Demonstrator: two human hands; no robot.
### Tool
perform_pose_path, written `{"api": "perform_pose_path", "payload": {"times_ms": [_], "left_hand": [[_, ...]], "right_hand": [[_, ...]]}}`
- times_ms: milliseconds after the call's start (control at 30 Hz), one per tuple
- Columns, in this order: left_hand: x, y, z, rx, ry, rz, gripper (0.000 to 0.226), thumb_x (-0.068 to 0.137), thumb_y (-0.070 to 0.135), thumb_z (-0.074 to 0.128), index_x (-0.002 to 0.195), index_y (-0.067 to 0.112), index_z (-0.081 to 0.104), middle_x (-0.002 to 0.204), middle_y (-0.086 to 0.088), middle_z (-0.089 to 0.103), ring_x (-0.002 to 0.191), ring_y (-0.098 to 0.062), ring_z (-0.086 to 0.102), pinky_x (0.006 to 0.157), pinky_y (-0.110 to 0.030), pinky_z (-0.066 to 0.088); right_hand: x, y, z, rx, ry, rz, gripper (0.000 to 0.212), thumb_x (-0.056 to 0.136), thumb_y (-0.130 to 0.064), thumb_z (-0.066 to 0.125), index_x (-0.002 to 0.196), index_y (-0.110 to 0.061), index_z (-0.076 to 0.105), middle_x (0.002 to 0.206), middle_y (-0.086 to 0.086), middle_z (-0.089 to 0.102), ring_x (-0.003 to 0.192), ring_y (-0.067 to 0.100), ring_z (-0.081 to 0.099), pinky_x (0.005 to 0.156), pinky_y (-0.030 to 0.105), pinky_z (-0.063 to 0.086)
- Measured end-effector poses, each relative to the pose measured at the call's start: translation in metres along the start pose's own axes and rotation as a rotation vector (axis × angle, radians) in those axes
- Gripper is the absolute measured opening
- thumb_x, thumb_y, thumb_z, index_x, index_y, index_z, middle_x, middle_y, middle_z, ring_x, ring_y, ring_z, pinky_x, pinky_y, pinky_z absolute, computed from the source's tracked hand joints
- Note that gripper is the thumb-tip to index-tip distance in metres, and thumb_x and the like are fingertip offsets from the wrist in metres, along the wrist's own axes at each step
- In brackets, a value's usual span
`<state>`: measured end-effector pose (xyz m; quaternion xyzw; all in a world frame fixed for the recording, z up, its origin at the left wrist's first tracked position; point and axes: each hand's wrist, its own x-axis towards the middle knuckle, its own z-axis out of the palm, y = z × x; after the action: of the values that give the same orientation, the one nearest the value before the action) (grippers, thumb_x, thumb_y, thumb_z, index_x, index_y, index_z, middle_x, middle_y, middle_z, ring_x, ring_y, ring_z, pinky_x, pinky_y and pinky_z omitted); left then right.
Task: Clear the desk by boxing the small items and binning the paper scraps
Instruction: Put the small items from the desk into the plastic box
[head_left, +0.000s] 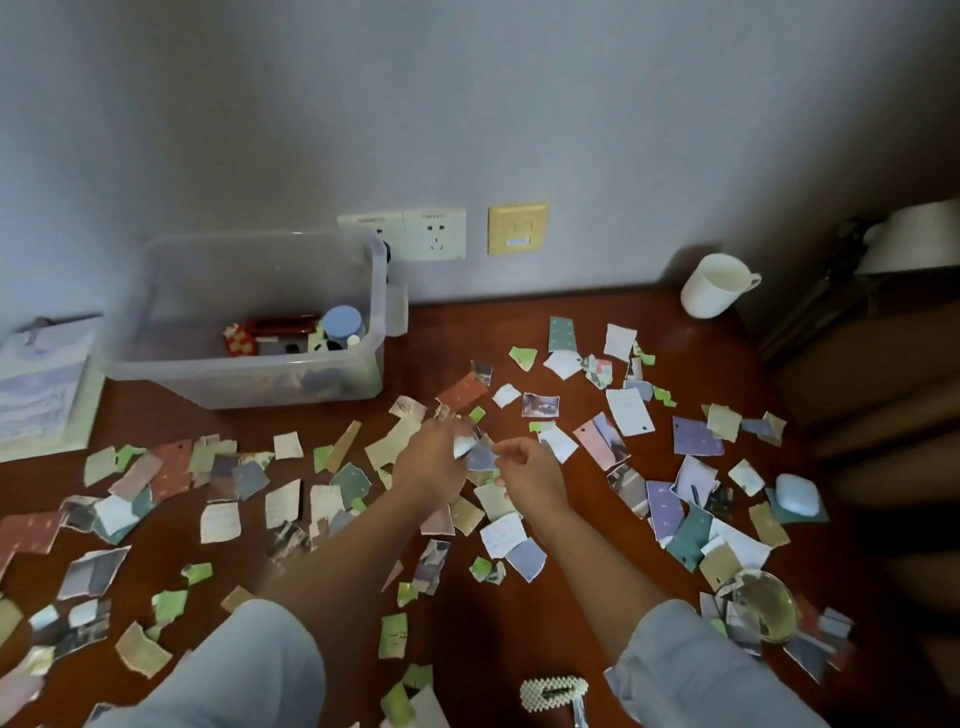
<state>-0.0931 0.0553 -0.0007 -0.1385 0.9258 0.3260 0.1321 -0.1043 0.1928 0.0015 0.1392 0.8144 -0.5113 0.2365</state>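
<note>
Torn paper scraps (631, 418) of several colours cover the dark wooden desk (467, 613). My left hand (431, 457) and my right hand (527, 467) meet over the middle of the desk, both pinching a small bunch of scraps (475, 452) between them. A clear plastic box (249, 322) stands at the back left, holding a blue-lidded jar (343, 322), a red patterned item and other small things. A pearl hair clip (553, 691) lies near the front edge. A pale blue case (797, 493) and a glass ball (761, 605) rest on scraps at the right.
A white mug (714, 286) stands at the back right by the wall. A notebook (41, 384) lies at the far left. Wall sockets (434, 234) sit behind the box. A lamp shade (914, 236) and dark furniture fill the right side.
</note>
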Motion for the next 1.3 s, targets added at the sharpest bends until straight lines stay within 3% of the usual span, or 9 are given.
{"api": "perform_pose_path", "payload": {"times_ms": [233, 367, 500, 600, 733, 967, 1067, 1167, 1300], "left_hand": [[0.014, -0.001, 0.030, 0.279, 0.122, -0.058, 0.055, 0.085, 0.014, 0.067, 0.133, 0.033, 0.049, 0.131, -0.003, 0.053, 0.117, -0.022, 0.051, 0.089, -0.033, 0.048], [0.013, -0.006, 0.044, 0.307, 0.115, -0.053, 0.061, 0.085, 0.016, 0.065, 0.137, 0.037, 0.042, 0.128, -0.005, 0.053, 0.115, -0.026, 0.051, 0.088, -0.037, 0.048], [0.002, -0.006, 0.052, 0.019, 0.153, -0.031, 0.052, 0.083, 0.021, 0.058, 0.129, 0.040, 0.042, 0.129, -0.003, 0.052, 0.117, -0.029, 0.049, 0.087, -0.044, 0.049], [-0.021, 0.003, 0.053, -0.197, 0.113, -0.042, 0.050, 0.086, 0.025, 0.053, 0.132, 0.034, 0.040, 0.124, -0.008, 0.049, 0.107, -0.030, 0.051, 0.084, -0.042, 0.048], [-0.059, 0.012, 0.064, -0.391, 0.113, -0.135, 0.034, 0.087, 0.025, 0.055, 0.121, 0.025, 0.051, 0.118, -0.005, 0.057, 0.099, -0.020, 0.056, 0.082, -0.035, 0.046], [-0.115, 0.016, 0.087, -0.539, 0.064, -0.258, 0.014, 0.092, 0.023, 0.051, 0.104, 0.019, 0.054, 0.084, 0.000, 0.060, 0.078, -0.025, 0.062, 0.076, -0.043, 0.052], [-0.132, 0.014, 0.095, -0.567, 0.060, -0.292, 0.010, 0.093, 0.017, 0.049, 0.101, 0.017, 0.055, 0.083, 0.000, 0.060, 0.068, -0.015, 0.058, 0.073, -0.036, 0.051], [-0.149, 0.010, 0.104, -0.667, 0.031, -0.316, 0.007, 0.094, 0.015, 0.048, 0.098, 0.017, 0.053, 0.075, -0.005, 0.061, 0.063, -0.023, 0.060, 0.068, -0.042, 0.054], [-0.171, 0.010, 0.114, -0.727, -0.018, -0.336, 0.009, 0.096, 0.009, 0.042, 0.101, 0.010, 0.049, 0.074, -0.008, 0.054, 0.051, -0.020, 0.054, 0.052, -0.032, 0.048]], "right_hand": [[0.013, 0.022, 0.001, 0.049, 0.000, -0.005, 0.016, 0.095, -0.013, 0.056, 0.099, -0.026, 0.064, 0.101, -0.009, 0.064, 0.098, 0.014, 0.063, 0.087, 0.033, 0.056], [0.016, 0.032, -0.001, 0.049, 0.009, -0.024, 0.013, 0.094, -0.016, 0.058, 0.097, -0.028, 0.063, 0.097, -0.011, 0.064, 0.094, 0.015, 0.064, 0.085, 0.037, 0.057], [0.013, 0.039, -0.008, 0.050, -0.012, -0.056, 0.017, 0.093, -0.013, 0.058, 0.095, -0.028, 0.063, 0.094, -0.010, 0.063, 0.093, 0.014, 0.063, 0.085, 0.042, 0.057], [0.005, 0.042, -0.017, 0.029, -0.043, -0.087, 0.016, 0.093, -0.011, 0.057, 0.100, -0.022, 0.065, 0.096, -0.008, 0.063, 0.095, 0.016, 0.063, 0.086, 0.042, 0.056], [-0.013, 0.054, -0.027, 0.019, -0.074, -0.107, 0.016, 0.093, -0.009, 0.057, 0.097, -0.022, 0.065, 0.096, -0.005, 0.065, 0.092, 0.015, 0.063, 0.086, 0.040, 0.056], [-0.052, 0.090, -0.034, -0.041, -0.117, -0.101, 0.021, 0.093, -0.008, 0.056, 0.091, -0.028, 0.063, 0.103, -0.002, 0.067, 0.099, 0.017, 0.063, 0.087, 0.035, 0.055], [-0.073, 0.104, -0.035, -0.094, -0.168, -0.073, 0.021, 0.093, -0.011, 0.055, 0.088, -0.030, 0.061, 0.099, -0.001, 0.067, 0.097, 0.020, 0.064, 0.087, 0.038, 0.056], [-0.092, 0.116, -0.039, -0.189, -0.223, -0.062, 0.018, 0.089, -0.010, 0.055, 0.089, -0.027, 0.062, 0.098, -0.001, 0.067, 0.096, 0.019, 0.063, 0.085, 0.036, 0.054], [-0.118, 0.128, -0.050, -0.350, -0.263, -0.091, 0.020, 0.084, -0.010, 0.058, 0.100, -0.021, 0.064, 0.099, -0.003, 0.065, 0.095, 0.017, 0.061, 0.080, 0.031, 0.051]]}}
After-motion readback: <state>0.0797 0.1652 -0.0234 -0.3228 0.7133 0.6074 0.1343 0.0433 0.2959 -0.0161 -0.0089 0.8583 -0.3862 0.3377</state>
